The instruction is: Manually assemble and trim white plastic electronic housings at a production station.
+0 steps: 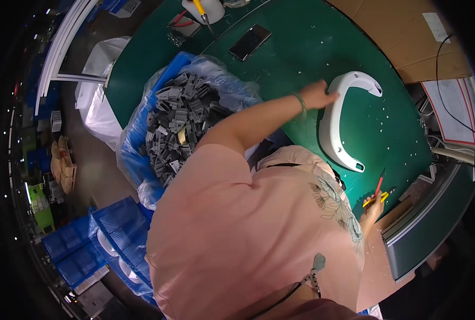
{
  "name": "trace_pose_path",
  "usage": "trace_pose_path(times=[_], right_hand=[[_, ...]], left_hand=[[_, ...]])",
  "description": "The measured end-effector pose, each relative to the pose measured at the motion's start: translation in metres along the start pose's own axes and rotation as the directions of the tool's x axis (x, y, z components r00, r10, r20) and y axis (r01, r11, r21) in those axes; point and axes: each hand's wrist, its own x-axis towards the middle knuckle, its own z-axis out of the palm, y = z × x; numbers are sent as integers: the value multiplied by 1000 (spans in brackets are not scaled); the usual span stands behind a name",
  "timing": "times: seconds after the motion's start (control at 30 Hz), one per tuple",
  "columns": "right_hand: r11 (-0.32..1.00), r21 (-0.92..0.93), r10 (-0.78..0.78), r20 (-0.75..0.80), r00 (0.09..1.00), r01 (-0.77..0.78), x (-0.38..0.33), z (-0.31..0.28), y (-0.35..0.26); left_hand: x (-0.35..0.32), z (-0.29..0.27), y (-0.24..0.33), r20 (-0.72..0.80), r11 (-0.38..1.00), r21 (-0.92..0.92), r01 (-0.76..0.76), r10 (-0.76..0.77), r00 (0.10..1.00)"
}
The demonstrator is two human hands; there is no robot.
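Observation:
A white curved plastic part [330, 125], shaped like a wide C with openings at its ends, lies on the green table. My left hand [317, 96], with a greenish bangle at the wrist, is closed at the part's upper left edge, fingertips over the rim. Low on the right, my right hand [373, 209] is closed around a yellow-handled tool [377, 200] with a small metal tip. A slim red tool [380, 184] with a thin dark point sticks up from the same hand. The exact kind of either tool is too small to tell.
Left of my arm, a blue bin [165, 80] lined with clear plastic holds many grey plastic pieces [181, 112]. A phone [250, 41] and a yellow-handled screwdriver [200, 8] are at the table's far side. White scraps dot the green tabletop [296, 48]. A cardboard box [397, 32] stands far right.

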Motion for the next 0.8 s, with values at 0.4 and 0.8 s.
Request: trace_pose_path(times=[0.4, 0.8], right_hand=[[995, -92, 25, -107, 994, -35, -54, 2, 28], [967, -248, -68, -22, 997, 60, -60, 39, 32]], left_hand=[[63, -182, -150, -574, 781, 487, 391, -51, 817], [65, -190, -154, -524, 751, 571, 331, 23, 851]])
